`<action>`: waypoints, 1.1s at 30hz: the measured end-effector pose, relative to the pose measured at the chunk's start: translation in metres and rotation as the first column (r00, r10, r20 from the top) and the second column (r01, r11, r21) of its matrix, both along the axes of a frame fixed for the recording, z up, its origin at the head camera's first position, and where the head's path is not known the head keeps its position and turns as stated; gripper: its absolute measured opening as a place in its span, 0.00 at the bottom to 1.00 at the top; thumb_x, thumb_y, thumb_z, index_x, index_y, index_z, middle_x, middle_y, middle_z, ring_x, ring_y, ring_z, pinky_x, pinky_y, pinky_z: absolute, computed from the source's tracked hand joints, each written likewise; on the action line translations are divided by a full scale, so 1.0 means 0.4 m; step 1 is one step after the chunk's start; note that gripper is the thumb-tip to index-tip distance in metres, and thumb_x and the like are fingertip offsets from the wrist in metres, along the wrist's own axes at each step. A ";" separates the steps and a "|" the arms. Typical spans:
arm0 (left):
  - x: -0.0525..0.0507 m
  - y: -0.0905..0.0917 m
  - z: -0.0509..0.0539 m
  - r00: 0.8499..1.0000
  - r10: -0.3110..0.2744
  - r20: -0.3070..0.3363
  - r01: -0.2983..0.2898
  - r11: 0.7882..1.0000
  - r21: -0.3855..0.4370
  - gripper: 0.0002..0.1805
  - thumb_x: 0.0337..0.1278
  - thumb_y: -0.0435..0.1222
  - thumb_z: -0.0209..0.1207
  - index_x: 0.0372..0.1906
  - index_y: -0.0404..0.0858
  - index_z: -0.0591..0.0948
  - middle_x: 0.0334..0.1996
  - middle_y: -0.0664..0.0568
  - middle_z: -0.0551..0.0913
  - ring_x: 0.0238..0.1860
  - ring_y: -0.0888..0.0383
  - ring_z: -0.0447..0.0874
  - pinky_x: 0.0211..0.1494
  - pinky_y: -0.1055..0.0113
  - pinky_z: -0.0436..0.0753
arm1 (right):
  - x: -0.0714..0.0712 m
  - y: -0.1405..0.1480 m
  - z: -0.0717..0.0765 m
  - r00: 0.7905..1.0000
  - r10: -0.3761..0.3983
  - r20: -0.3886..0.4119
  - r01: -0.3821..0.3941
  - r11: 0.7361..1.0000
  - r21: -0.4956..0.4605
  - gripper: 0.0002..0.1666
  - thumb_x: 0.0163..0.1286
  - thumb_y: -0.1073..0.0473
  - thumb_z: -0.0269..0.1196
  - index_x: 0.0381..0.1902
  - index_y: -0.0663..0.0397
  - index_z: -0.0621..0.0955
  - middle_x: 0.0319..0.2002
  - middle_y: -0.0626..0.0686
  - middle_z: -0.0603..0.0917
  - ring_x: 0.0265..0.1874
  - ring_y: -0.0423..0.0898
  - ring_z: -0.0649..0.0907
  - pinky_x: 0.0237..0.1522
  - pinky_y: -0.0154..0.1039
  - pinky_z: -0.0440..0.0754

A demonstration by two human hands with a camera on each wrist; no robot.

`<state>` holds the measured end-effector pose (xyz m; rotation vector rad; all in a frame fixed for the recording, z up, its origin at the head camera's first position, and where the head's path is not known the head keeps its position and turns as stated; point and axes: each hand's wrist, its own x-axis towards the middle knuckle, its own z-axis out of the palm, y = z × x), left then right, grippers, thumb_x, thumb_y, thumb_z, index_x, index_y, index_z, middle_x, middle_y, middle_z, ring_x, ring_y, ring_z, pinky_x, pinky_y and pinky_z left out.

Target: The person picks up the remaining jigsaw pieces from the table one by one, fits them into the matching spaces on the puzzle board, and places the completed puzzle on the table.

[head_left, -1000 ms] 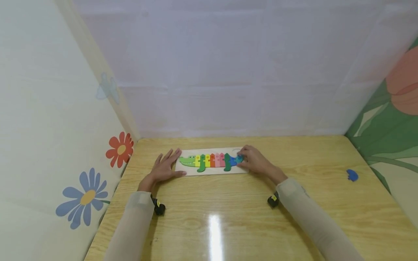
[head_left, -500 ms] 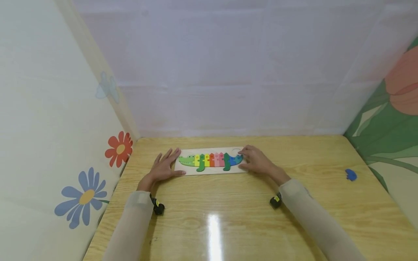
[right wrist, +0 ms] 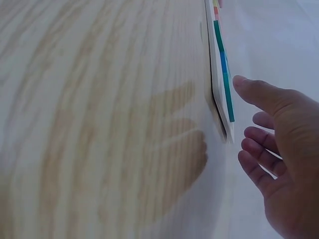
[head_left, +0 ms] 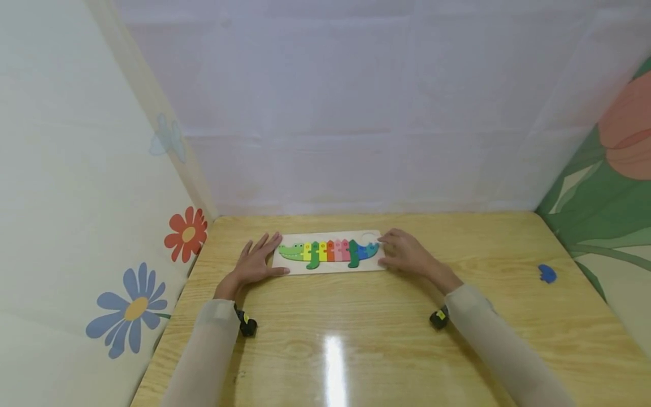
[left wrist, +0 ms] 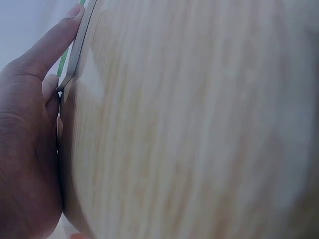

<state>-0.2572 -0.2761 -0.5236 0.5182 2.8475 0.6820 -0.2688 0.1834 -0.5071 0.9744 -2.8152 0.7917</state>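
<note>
A pale wooden puzzle board lies on the table, carrying a colourful crocodile built of several interlocking pieces, with a light green head at its left end. My left hand rests at the board's left end, fingers spread and thumb on its near corner; in the left wrist view the thumb lies along the board's edge. At the other end, my right hand hovers beside the teal tail piece, which sits in line with the blue one. In the right wrist view its fingers are loosely bent, apart from the board, holding nothing.
A loose blue puzzle piece lies far to the right on the wooden table. Above the tail, a curved outline shows on the board. Printed fabric walls stand at the left, back and right.
My right hand has let go of the teal tail piece and drawn back a little to the right. The left hand stays in place on the board.
</note>
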 end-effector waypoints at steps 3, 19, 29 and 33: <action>-0.001 -0.001 -0.002 1.000 0.002 0.000 -0.002 1.000 -0.004 0.59 0.62 0.61 0.69 0.87 0.41 0.52 0.87 0.46 0.49 0.86 0.40 0.39 0.82 0.35 0.33 | 0.003 0.013 0.007 1.000 -0.008 -0.010 0.008 1.000 -0.004 0.37 0.61 0.53 0.80 0.61 0.70 0.83 0.56 0.65 0.85 0.57 0.61 0.83 0.66 0.59 0.79; 0.000 -0.001 -0.002 1.000 0.010 0.005 -0.010 1.000 0.000 0.59 0.61 0.60 0.69 0.87 0.42 0.53 0.87 0.47 0.49 0.87 0.40 0.38 0.83 0.36 0.32 | 0.029 0.090 0.043 0.998 -0.048 -0.036 0.048 0.999 -0.011 0.35 0.63 0.54 0.79 0.62 0.69 0.83 0.58 0.67 0.84 0.59 0.64 0.83 0.66 0.61 0.79; -0.002 0.000 -0.003 1.000 0.010 0.003 -0.010 1.000 -0.002 0.59 0.61 0.61 0.69 0.87 0.42 0.52 0.87 0.47 0.48 0.87 0.40 0.38 0.83 0.36 0.32 | 0.045 0.144 0.057 0.993 -0.061 -0.098 0.059 0.998 -0.029 0.34 0.62 0.56 0.80 0.61 0.69 0.84 0.56 0.66 0.85 0.56 0.64 0.84 0.61 0.61 0.82; 0.000 0.000 -0.001 1.000 0.013 0.007 -0.013 1.000 0.005 0.59 0.61 0.60 0.69 0.87 0.41 0.53 0.87 0.47 0.49 0.86 0.40 0.39 0.83 0.36 0.32 | 0.051 0.164 0.060 0.991 -0.060 -0.121 0.056 0.998 -0.032 0.33 0.61 0.56 0.80 0.60 0.70 0.84 0.55 0.66 0.85 0.55 0.64 0.84 0.60 0.62 0.82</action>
